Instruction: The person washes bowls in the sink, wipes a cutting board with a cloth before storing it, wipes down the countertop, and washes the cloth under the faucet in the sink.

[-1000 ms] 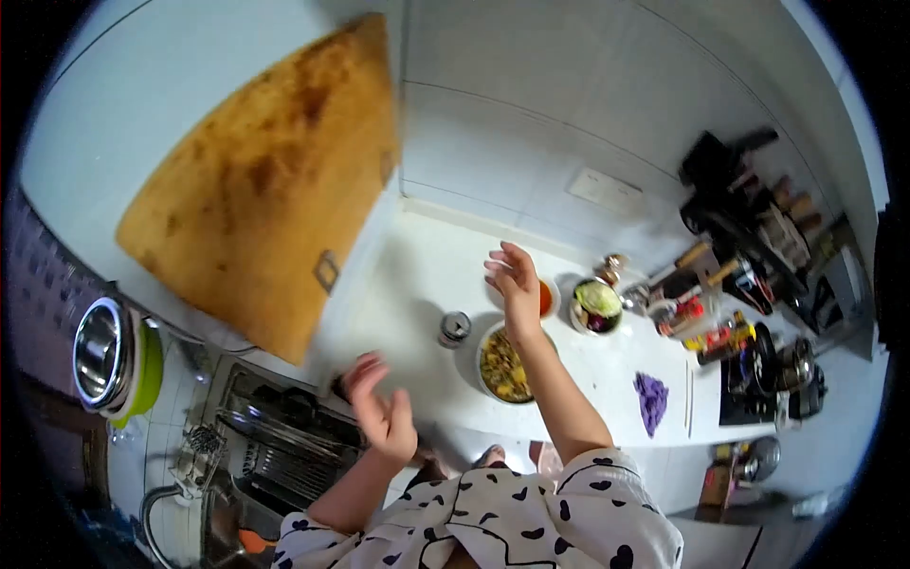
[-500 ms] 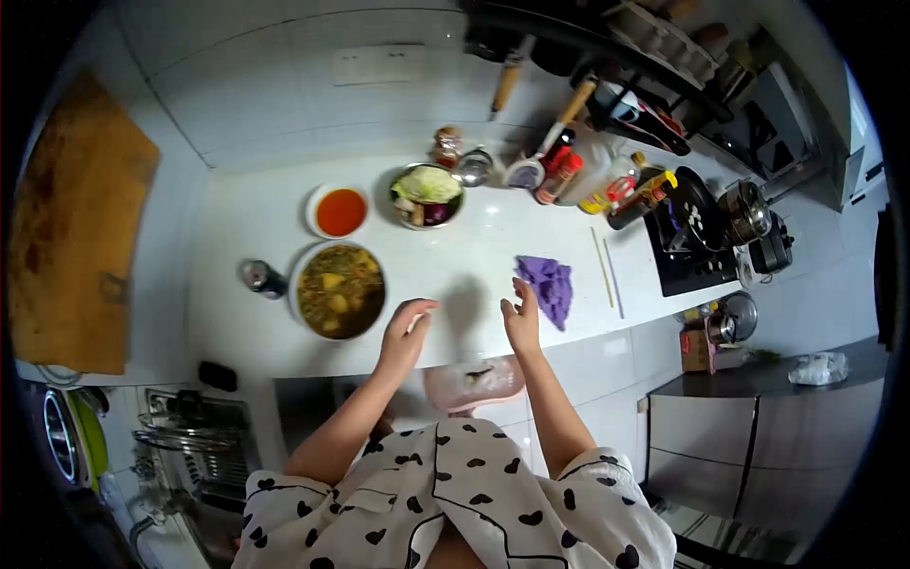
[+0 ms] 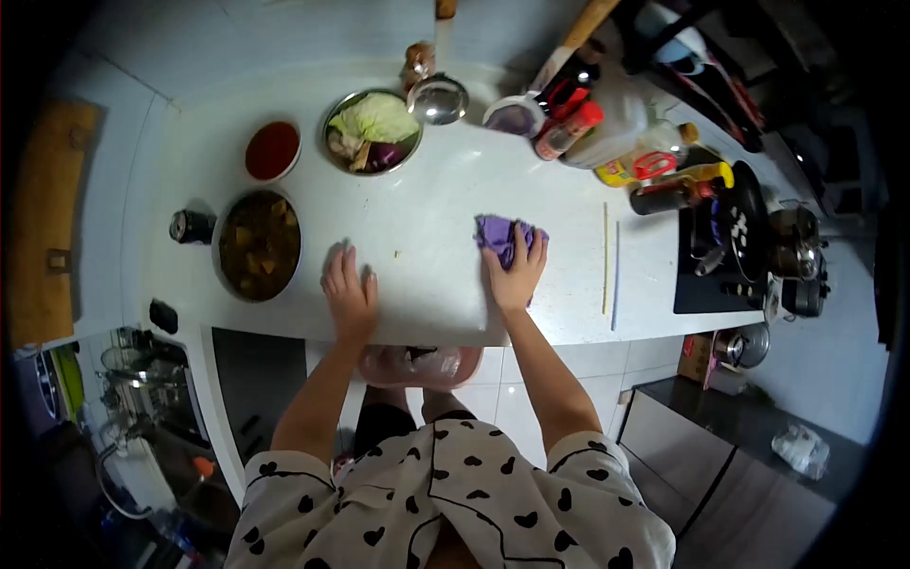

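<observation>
My right hand [image 3: 517, 275] presses down on a crumpled purple cloth [image 3: 498, 230], its fingers curled over the bunched fabric. My left hand [image 3: 351, 296] rests on the white countertop [image 3: 427, 294] near the front edge, fingers stretched out and nothing in them. To its left stands a large bowl of cooked food [image 3: 258, 245] with yellowish chunks in dark broth. A tiny crumb [image 3: 397, 254] lies on the counter between my hands.
Behind are a bowl of red liquid [image 3: 272, 151], a metal bowl of vegetables [image 3: 379, 128] and a ladle [image 3: 438, 100]. A can [image 3: 191, 227] stands left. Bottles [image 3: 569, 131], two chopsticks [image 3: 607, 261] and a stove [image 3: 697, 280] are right. Below sits a pink bin [image 3: 464, 368].
My right hand has come down onto the purple cloth, which is now bunched under its fingers. My left hand has lowered flat to the counter. The camera view has shifted.
</observation>
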`<state>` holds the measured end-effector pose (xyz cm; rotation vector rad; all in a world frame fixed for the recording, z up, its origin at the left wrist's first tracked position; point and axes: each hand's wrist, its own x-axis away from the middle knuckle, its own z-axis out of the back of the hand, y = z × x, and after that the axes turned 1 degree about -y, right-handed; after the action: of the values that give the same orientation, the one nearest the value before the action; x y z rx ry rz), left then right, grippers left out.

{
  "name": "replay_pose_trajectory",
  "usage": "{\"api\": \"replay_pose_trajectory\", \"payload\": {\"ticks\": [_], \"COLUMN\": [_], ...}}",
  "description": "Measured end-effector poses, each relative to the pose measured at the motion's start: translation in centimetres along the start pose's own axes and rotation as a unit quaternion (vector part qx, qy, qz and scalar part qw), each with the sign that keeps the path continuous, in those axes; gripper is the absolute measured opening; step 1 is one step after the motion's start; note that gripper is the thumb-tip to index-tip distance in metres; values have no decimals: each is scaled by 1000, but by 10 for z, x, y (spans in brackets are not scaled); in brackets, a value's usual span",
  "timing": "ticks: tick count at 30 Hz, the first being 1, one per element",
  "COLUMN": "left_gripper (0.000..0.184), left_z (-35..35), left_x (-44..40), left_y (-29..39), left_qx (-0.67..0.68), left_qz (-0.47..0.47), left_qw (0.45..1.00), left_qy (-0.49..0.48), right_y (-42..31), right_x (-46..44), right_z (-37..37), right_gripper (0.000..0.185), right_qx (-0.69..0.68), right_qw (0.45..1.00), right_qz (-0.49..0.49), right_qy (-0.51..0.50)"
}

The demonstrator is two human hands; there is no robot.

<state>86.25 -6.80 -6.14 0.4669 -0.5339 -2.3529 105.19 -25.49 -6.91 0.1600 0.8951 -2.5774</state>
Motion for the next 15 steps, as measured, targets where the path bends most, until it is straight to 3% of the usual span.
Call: {"api": "replay_pose_trajectory", "payload": {"ticks": [2,7,10,13,15], "left_gripper": [51,52,51,51,50], "left_z": [-3,-5,-3,-4,-6], "left_x": [-1,-3,-3,-3,-3], "left_y": [-6,-8,-9,-13,-15], "left_qx": [15,25,50,73,92], "left_qz": [8,42,57,49,44], "left_qw": [1000,999,997,995,993], "left_qy": [16,11,18,45,60], "right_y": [-21,-80,-110,-100,-84], "right_x": [-17,-53,-46,-16,16], "right_z": [-25,-85,-102,-93,-72], "right_gripper": [49,39,35,35,35], "right_qx": [-12,-122,-224,-235,-235], "right_qw": [1000,983,939,891,874], "right_qz": [15,131,213,305,310], "right_qy": [22,-42,-151,-242,-290]}}
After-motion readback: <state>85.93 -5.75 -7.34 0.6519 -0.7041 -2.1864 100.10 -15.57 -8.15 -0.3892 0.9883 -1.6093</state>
